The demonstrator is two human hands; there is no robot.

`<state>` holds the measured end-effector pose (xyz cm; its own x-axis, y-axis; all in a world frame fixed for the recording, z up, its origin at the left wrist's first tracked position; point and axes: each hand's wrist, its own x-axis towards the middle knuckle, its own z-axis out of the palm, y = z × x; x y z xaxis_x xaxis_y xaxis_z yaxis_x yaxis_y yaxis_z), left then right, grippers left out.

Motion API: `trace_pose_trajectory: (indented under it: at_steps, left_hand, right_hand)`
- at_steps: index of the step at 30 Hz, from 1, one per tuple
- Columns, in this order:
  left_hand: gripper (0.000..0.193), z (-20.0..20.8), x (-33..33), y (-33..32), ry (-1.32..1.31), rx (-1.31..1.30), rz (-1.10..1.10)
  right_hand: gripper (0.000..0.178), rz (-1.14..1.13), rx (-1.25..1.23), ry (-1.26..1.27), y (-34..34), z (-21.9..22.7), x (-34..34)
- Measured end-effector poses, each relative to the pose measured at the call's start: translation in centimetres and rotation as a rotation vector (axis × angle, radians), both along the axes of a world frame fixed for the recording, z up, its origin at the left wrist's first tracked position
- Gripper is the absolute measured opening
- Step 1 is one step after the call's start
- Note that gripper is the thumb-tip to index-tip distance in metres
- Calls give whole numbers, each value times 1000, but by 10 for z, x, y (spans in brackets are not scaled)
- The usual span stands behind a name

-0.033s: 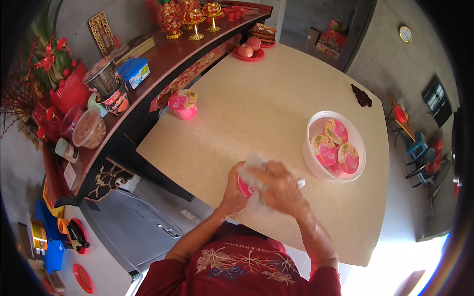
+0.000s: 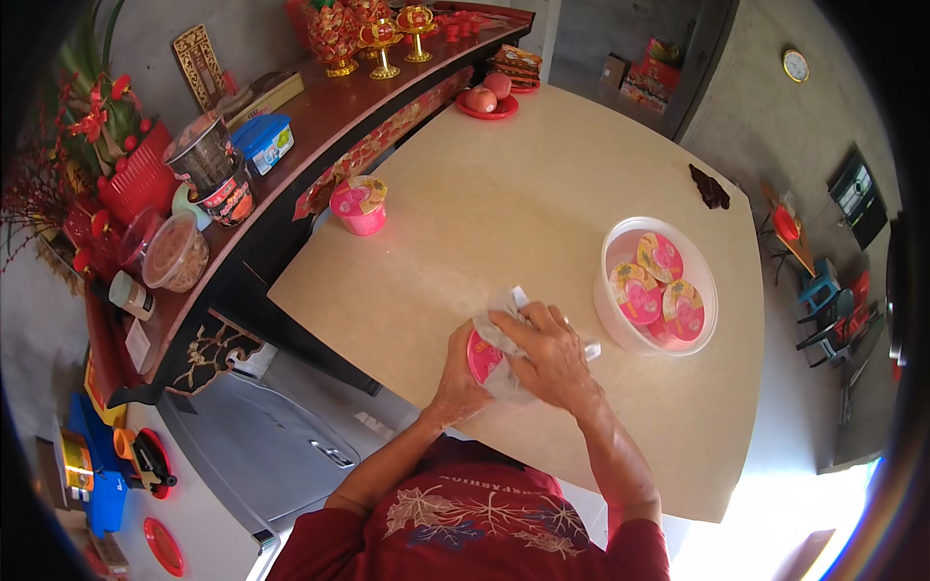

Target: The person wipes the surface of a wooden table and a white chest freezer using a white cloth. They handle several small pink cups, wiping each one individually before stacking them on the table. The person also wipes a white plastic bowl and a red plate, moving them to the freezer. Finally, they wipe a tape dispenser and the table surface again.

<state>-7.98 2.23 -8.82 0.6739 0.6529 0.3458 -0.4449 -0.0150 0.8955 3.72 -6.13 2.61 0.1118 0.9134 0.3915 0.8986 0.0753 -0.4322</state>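
Three pink foil-lidded cups fill the round translucent plastic tub [image 2: 608, 302] on the beige table [image 2: 504, 194]. Near its front edge, the left hand [image 2: 457, 373] grips a fourth pink cup [image 2: 482, 356] tilted on its side, while the right hand [image 2: 548, 351] presses a clear plastic wrapper [image 2: 507, 329] over it, fingers closed.

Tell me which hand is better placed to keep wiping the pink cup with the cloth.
Probably the right hand: it lies on top of the white cloth that covers the pink cup. The left hand grips the cup from the side, steadying it.
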Motion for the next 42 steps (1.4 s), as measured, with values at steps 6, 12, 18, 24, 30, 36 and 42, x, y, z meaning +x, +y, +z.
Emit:
trace_pose_trajectory:
  at_steps: [6, 12, 18, 24, 30, 36, 42]
  left_hand:
    - [85, -2, -12, -1, 66, -104, -83]
    - [83, -3, 2, 5, 74, -92, 99]
    - [83, 10, 5, 6, 106, -62, -18]
    - [97, 4, -10, 22, 241, 270, 76]
    - [67, 50, -17, 26, 123, -529, -183]
    - [45, 40, -13, 38, 112, -474, -102]
    - [48, 60, -20, 30, -361, -894, -524]
  right_hand:
    - [56, 272, -18, -162, -12, 0, -15]
    - [48, 520, -327, 152, -45, 20, 11]
    - [58, 59, 66, -25, -8, -3, -5]
    - [54, 151, -115, 58, -36, -13, 5]
    - [55, 204, -105, 145, -39, -20, 13]
    - [58, 187, -125, 250, -57, -18, 36]
    - [63, -34, 326, 204, -31, -13, 13]
